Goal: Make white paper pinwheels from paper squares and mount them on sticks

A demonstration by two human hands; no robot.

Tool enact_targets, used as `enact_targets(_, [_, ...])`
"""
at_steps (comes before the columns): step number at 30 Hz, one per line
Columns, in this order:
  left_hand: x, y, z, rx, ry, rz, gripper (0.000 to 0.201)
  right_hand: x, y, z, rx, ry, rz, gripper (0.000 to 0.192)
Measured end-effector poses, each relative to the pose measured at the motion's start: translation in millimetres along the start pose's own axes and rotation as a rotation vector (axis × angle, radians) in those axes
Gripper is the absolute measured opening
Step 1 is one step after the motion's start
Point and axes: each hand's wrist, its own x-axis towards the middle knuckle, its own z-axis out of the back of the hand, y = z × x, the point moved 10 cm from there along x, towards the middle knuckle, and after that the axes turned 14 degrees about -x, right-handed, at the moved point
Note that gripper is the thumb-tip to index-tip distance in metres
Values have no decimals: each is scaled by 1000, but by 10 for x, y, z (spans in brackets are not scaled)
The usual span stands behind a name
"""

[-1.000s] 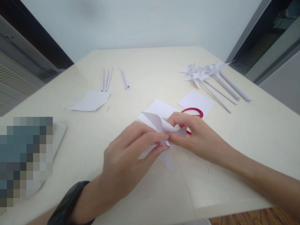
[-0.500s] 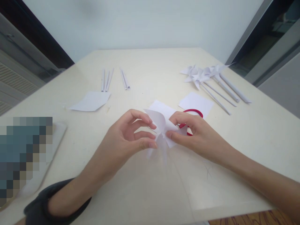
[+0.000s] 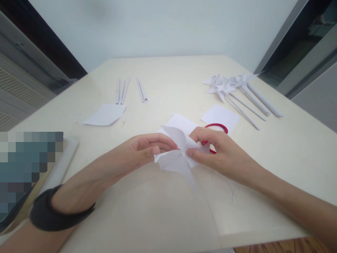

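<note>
A white paper pinwheel with curled blades is between my hands over the table. My right hand pinches it from the right, thumb in front near its centre. My left hand is on its left side, long fingers reaching behind the paper and thumb at the corner of the left blade; the fingertips are partly hidden. Beneath and behind the pinwheel lies a white paper sheet. Red-handled scissors lie behind my right hand, mostly covered.
Finished paper pinwheels with rolled paper sticks lie at the back right. Several short paper rolls are at the back left, near a loose sheet. Another paper square lies right of centre. A blurred-out object sits at the left edge.
My left hand has flattened and moved in, its fingers going behind the pinwheel and its thumb meeting the left blade. That lower blade has spread out leftward. My right hand keeps its pinch.
</note>
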Motion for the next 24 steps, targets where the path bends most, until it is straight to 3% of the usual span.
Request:
enact_targets(4, [2,-14,-118,-27,97,-6,40,-5,9,-11,3,2,10,7])
enact_targets(10, [34,-21,-211,-15,72,-31,43,-18,2,-47,-4,6,11,5])
enact_targets(18, [26,45,-266,-56,-8,-17,32,-52,70,-40,-18,17,31,6])
enact_targets(24, [-1,-44,-266,4,92,-143,43,-38,34,-43,-42,16,31,4])
